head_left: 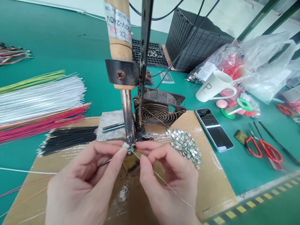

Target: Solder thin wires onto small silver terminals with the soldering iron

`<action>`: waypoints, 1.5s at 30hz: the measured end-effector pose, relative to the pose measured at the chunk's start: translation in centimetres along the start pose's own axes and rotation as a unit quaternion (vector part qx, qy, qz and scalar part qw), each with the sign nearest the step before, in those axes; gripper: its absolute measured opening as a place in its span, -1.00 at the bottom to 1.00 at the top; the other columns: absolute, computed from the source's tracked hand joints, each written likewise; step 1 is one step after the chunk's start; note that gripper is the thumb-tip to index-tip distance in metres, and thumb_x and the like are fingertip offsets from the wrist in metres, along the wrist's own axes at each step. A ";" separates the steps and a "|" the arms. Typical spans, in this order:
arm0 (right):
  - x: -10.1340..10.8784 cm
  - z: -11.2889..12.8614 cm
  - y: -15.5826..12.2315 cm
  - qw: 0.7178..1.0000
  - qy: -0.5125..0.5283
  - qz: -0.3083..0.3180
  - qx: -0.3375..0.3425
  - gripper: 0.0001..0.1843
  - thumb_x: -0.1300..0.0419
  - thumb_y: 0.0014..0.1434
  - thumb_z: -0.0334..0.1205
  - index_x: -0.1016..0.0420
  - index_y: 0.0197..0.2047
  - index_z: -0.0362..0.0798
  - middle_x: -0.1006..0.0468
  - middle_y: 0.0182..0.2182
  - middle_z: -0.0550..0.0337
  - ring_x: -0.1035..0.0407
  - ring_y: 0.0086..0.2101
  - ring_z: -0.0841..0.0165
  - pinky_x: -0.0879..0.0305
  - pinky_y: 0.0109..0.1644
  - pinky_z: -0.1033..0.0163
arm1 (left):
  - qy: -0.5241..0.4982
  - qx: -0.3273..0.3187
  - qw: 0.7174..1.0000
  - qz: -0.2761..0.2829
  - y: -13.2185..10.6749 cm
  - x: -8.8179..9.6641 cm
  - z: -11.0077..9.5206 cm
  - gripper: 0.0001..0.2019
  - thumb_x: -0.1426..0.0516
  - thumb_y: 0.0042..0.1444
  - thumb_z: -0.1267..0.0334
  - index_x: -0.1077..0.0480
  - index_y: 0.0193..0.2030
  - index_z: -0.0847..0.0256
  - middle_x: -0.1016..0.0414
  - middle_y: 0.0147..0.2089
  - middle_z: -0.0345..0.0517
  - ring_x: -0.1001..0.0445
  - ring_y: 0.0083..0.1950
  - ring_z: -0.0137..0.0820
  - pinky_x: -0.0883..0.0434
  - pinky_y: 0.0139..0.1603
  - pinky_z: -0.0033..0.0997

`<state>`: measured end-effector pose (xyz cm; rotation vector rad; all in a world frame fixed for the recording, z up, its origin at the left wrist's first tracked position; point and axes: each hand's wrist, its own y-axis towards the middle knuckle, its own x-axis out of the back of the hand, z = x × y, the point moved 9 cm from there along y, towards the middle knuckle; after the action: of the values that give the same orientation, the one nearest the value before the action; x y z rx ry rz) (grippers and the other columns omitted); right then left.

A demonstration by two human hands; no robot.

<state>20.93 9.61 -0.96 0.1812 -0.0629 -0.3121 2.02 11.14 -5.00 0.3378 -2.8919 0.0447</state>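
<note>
A soldering iron (127,109) with a wooden handle hangs tip down in a black clamp on a metal upright. Just below its tip, my left hand (93,178) pinches a small metal connector (130,150), mostly hidden by the fingertips. A short dark wire (104,162) shows under the left fingers. Between thumb and forefinger, my right hand (166,175) grips a thin silvery wire (172,189). That wire's upper end meets the connector at the iron's tip, and its other end trails to the lower right. Under the fingertips lies a stained yellow sponge (131,162).
Small metal connectors (186,145) lie piled on the cardboard (211,187), right of a black fan (161,107). Bundled wires (42,100) lie left. Rightward are a phone (214,129), a mug (214,87), a solder spool (236,107) and red-handled scissors (262,150).
</note>
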 end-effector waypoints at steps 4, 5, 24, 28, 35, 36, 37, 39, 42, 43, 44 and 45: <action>0.2 0.0 0.0 1.000 -0.004 -0.006 0.006 -0.76 -0.31 0.08 -0.54 -0.50 -0.42 0.02 -0.74 -0.20 0.32 -0.66 -0.17 0.39 -0.56 -0.04 0.36 | -0.007 0.010 1.000 0.001 -0.1 -0.1 0.7 -0.85 -0.37 0.10 0.13 -0.54 -0.21 0.01 -0.60 -0.24 -0.27 -0.60 -0.36 -0.49 -0.62 -0.23 -0.65; 0.1 0.0 0.0 1.000 -0.004 -0.004 0.005 -0.76 -0.31 0.09 -0.54 -0.51 -0.41 0.02 -0.74 -0.19 0.31 -0.66 -0.16 0.38 -0.56 -0.04 0.35 | -0.008 0.009 1.000 0.003 -0.1 -0.2 0.7 -0.84 -0.37 0.09 0.13 -0.54 -0.21 0.01 -0.60 -0.24 -0.26 -0.60 -0.37 -0.49 -0.62 -0.26 -0.65; 0.2 0.0 -0.2 1.000 0.017 -0.004 -0.002 -0.75 -0.30 0.11 -0.55 -0.50 -0.40 0.02 -0.73 -0.15 0.30 -0.65 -0.14 0.38 -0.55 -0.01 0.34 | 0.003 -0.007 1.000 -0.009 0.0 -0.3 -0.6 -0.86 -0.36 0.11 0.11 -0.54 -0.22 -0.01 -0.61 -0.22 -0.28 -0.62 -0.33 -0.50 -0.62 -0.22 -0.68; 0.1 0.1 -0.2 1.000 0.010 0.002 -0.011 -0.75 -0.30 0.11 -0.55 -0.50 -0.40 0.03 -0.73 -0.14 0.30 -0.65 -0.13 0.36 -0.55 0.00 0.31 | 0.005 -0.019 0.999 -0.025 -0.3 -0.3 -1.2 -0.87 -0.35 0.11 0.12 -0.55 -0.24 0.01 -0.61 -0.24 -0.27 -0.62 -0.34 -0.49 -0.61 -0.25 -0.69; 0.0 -0.2 -0.1 1.000 0.003 0.005 -0.011 -0.75 -0.30 0.09 -0.54 -0.49 -0.41 0.03 -0.73 -0.16 0.32 -0.64 -0.13 0.35 -0.55 0.00 0.29 | -0.010 0.001 1.000 -0.011 -0.4 0.0 -0.1 -0.84 -0.37 0.08 0.12 -0.55 -0.23 -0.01 -0.62 -0.19 -0.27 -0.64 -0.30 -0.45 -0.62 -0.26 -0.67; 0.0 -0.2 -0.1 1.000 0.003 0.003 -0.012 -0.75 -0.30 0.09 -0.54 -0.50 -0.41 0.03 -0.73 -0.16 0.32 -0.64 -0.13 0.35 -0.55 0.00 0.29 | -0.011 0.006 1.000 -0.012 -0.4 0.1 0.2 -0.84 -0.38 0.07 0.12 -0.55 -0.22 -0.01 -0.61 -0.18 -0.27 -0.63 -0.30 -0.46 -0.62 -0.24 -0.66; 0.1 -0.2 -0.1 1.000 0.004 -0.001 -0.011 -0.75 -0.30 0.10 -0.55 -0.50 -0.41 0.03 -0.73 -0.17 0.32 -0.65 -0.13 0.36 -0.55 -0.01 0.30 | -0.011 0.008 1.000 -0.017 -0.3 0.3 0.4 -0.84 -0.37 0.08 0.12 -0.55 -0.22 0.00 -0.61 -0.19 -0.27 -0.63 -0.30 -0.46 -0.62 -0.24 -0.66; 0.1 -0.2 -0.1 1.000 0.009 -0.001 -0.010 -0.75 -0.30 0.11 -0.54 -0.50 -0.41 0.03 -0.73 -0.17 0.33 -0.64 -0.13 0.38 -0.55 -0.01 0.32 | -0.010 0.014 1.000 -0.016 -0.3 0.3 0.6 -0.83 -0.38 0.07 0.13 -0.55 -0.20 0.01 -0.61 -0.20 -0.25 -0.62 -0.31 -0.45 -0.62 -0.24 -0.64; 0.0 -0.2 -0.1 1.000 0.006 0.010 -0.017 -0.76 -0.31 0.12 -0.53 -0.50 -0.39 0.03 -0.72 -0.16 0.34 -0.64 -0.13 0.39 -0.54 0.00 0.33 | -0.007 0.015 1.000 -0.009 -0.3 0.0 0.6 -0.82 -0.38 0.07 0.14 -0.55 -0.20 0.01 -0.61 -0.22 -0.24 -0.62 -0.33 -0.44 -0.63 -0.23 -0.62; 0.0 -0.2 -0.1 1.000 0.004 0.010 -0.019 -0.76 -0.31 0.12 -0.53 -0.50 -0.39 0.03 -0.72 -0.16 0.34 -0.64 -0.13 0.39 -0.54 0.00 0.32 | -0.005 0.008 1.000 -0.013 -0.3 0.1 0.4 -0.83 -0.37 0.08 0.13 -0.54 -0.20 0.00 -0.61 -0.22 -0.25 -0.62 -0.33 -0.45 -0.63 -0.24 -0.64; 0.1 -0.2 -0.1 1.000 0.003 0.009 -0.020 -0.77 -0.31 0.12 -0.53 -0.50 -0.39 0.03 -0.72 -0.16 0.34 -0.64 -0.13 0.38 -0.55 0.01 0.31 | -0.005 0.003 1.000 -0.016 -0.3 0.2 0.2 -0.84 -0.37 0.09 0.12 -0.54 -0.20 0.00 -0.60 -0.21 -0.25 -0.62 -0.32 -0.46 -0.62 -0.24 -0.65; 0.1 -0.2 -0.1 1.000 0.003 0.007 -0.019 -0.76 -0.31 0.11 -0.53 -0.50 -0.39 0.03 -0.72 -0.16 0.33 -0.64 -0.13 0.37 -0.55 0.01 0.30 | -0.005 -0.001 1.000 -0.016 -0.3 0.2 0.0 -0.84 -0.36 0.10 0.12 -0.54 -0.20 0.00 -0.60 -0.21 -0.25 -0.62 -0.31 -0.46 -0.62 -0.24 -0.67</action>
<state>20.97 9.48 -1.16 0.1447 -0.0528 -0.2987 1.90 10.78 -4.96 0.3848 -2.8962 0.0343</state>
